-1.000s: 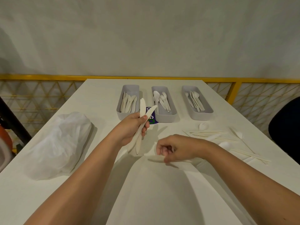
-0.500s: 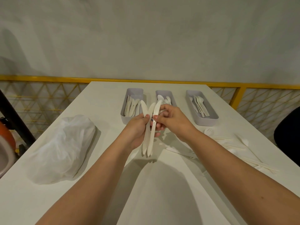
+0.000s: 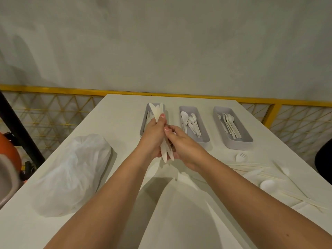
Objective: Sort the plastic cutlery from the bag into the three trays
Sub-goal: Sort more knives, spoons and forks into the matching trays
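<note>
My left hand point(image 3: 153, 135) grips a bundle of white plastic knives point(image 3: 158, 112), blades up, over the near end of the left grey tray point(image 3: 144, 121). My right hand point(image 3: 183, 146) is curled against the bundle's lower ends, fingers on the handles. The middle tray point(image 3: 204, 139) holds white spoons. The right tray point(image 3: 240, 142) holds several white pieces of cutlery. Loose cutlery point(image 3: 251, 169), with a fork point(image 3: 241, 156) and a spoon point(image 3: 267, 184), lies on the table at the right. The white plastic bag point(image 3: 71, 173) sits crumpled at the left.
The white table point(image 3: 125, 108) ends at a yellow mesh railing point(image 3: 53, 112) along the back and sides. An orange and grey object point(image 3: 7, 159) stands off the left edge. A dark shape point(image 3: 325, 159) sits at the right edge.
My right hand came up from the table to the knives in my left hand. Both hands then moved forward with the bundle over the left tray's near end.
</note>
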`<state>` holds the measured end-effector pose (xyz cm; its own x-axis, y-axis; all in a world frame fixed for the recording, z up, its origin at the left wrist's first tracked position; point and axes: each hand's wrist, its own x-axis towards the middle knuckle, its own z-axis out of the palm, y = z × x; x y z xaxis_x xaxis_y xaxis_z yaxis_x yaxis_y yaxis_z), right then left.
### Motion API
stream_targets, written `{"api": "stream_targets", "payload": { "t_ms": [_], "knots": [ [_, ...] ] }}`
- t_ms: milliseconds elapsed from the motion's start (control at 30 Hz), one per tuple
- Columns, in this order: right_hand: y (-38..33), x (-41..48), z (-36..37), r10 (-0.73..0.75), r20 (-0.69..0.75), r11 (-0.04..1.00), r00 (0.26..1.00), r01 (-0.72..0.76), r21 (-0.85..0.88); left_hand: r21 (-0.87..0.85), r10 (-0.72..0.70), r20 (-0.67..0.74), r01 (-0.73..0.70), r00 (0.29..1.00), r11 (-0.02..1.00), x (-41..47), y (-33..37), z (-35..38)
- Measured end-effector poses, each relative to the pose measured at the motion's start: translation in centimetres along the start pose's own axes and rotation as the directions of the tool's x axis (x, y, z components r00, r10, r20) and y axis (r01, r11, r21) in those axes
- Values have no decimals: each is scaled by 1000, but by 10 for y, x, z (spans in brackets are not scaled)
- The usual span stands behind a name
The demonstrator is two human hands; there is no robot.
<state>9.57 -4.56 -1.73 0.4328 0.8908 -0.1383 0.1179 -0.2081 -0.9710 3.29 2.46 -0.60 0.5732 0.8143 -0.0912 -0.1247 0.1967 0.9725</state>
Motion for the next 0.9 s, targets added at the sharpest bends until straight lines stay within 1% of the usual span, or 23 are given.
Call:
{"api": "stream_targets", "payload": {
  "t_ms": [67, 133, 233, 333, 433, 533, 633, 733, 800, 833, 900],
  "knots": [
    [-6, -1, 2, -16, 50, 998, 999, 14, 59, 46, 55, -25, -54, 998, 997, 6, 3, -2],
    [-12, -1, 0, -40, 84, 997, 996, 34, 74, 122, 77, -35, -73, 996, 990, 12, 6, -5],
    [-17, 3, 0, -53, 122, 997, 991, 45, 70, 198, 53, -21, -48, 998, 979, 23, 6, -10],
    [-22, 12, 5, -19, 99, 998, 995, 13, 62, 228, 3, 1, -3, 1000, 974, 34, 6, -12],
    [-26, 28, 4, -11, 56, 999, 998, 9, 31, 292, 1, 9, -3, 1000, 957, 45, 11, -16],
    [-30, 53, -1, -6, -98, 995, 995, -3, -97, 413, 77, -62, -45, 995, 910, 63, 16, -26],
    [-33, 80, -6, -31, -229, 938, 973, -51, -344, 601, 149, -175, -14, 973, 799, 84, 15, -39],
    [-36, 103, -5, -35, -266, 819, 963, -125, -560, 725, 100, -186, 68, 977, 686, 96, 11, -47],
    [-34, 118, 2, -23, -273, 742, 962, -166, -649, 771, 42, -166, 104, 985, 628, 98, 7, -50],
    [-32, 126, 7, -27, -267, 720, 963, -166, -674, 783, 31, -153, 102, 988, 614, 98, 4, -50],
    [-28, 139, 16, -32, -255, 704, 966, -159, -692, 781, 37, -122, 72, 992, 621, 99, 1, -53]
  ]
}}
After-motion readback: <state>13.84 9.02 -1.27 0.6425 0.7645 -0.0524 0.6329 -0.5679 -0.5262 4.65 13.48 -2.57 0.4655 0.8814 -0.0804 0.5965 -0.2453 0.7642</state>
